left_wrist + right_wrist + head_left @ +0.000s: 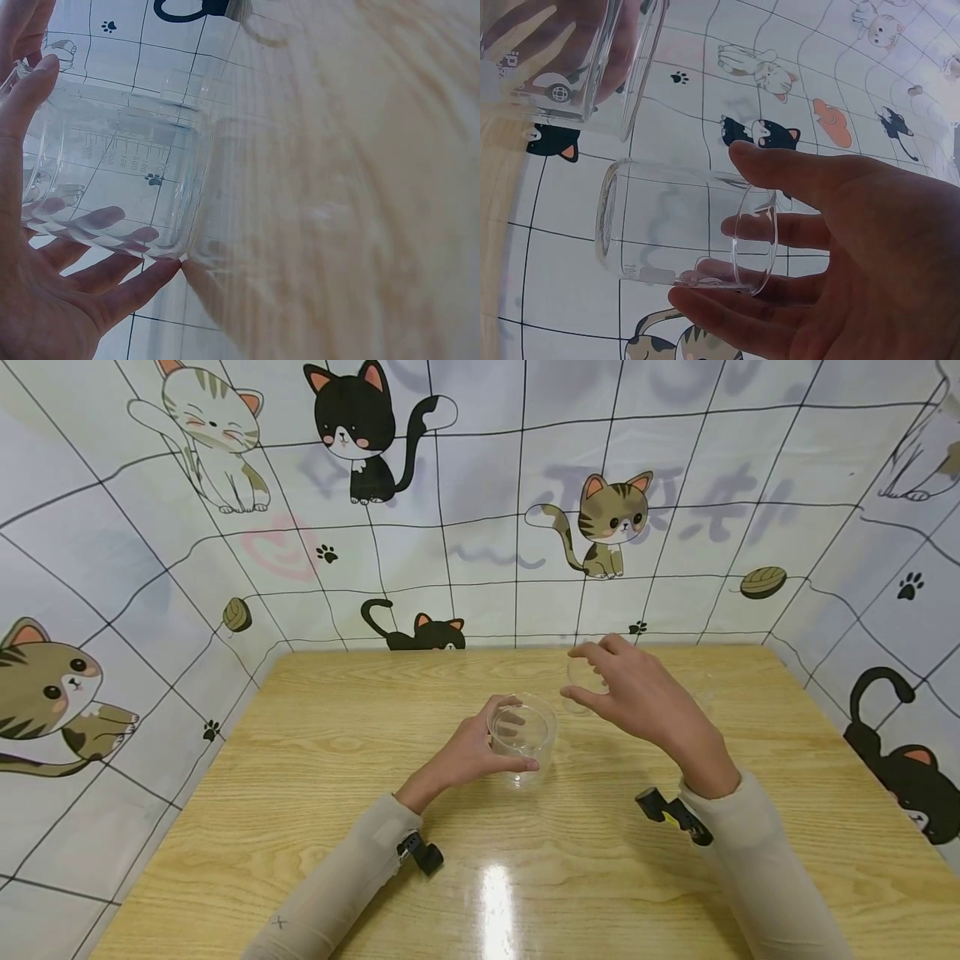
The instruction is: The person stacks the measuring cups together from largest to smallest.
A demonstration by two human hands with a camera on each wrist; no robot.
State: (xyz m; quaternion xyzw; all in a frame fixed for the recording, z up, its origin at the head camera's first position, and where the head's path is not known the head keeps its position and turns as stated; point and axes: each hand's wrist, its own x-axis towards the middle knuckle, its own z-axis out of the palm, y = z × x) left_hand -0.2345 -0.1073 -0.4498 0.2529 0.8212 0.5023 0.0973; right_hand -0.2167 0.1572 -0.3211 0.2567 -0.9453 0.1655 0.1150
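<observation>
My left hand (476,747) grips a wide clear glass beaker (522,735), thumb on the near side and fingers around the far side. Printed measuring marks show on this beaker (127,161) in the left wrist view, its base right at the tabletop. To the right and farther back, my right hand (637,693) holds a smaller clear beaker (679,225) near its rim, between the thumb and the fingers. In the right wrist view, the patterned cloth shows past the base of the smaller beaker.
A faint clear glass vessel (703,689) stands on the wooden table (360,710) behind the right hand. Cloth with cartoon cats (480,552) encloses the table's back and sides. Each sleeve carries a small black wrist camera (423,853).
</observation>
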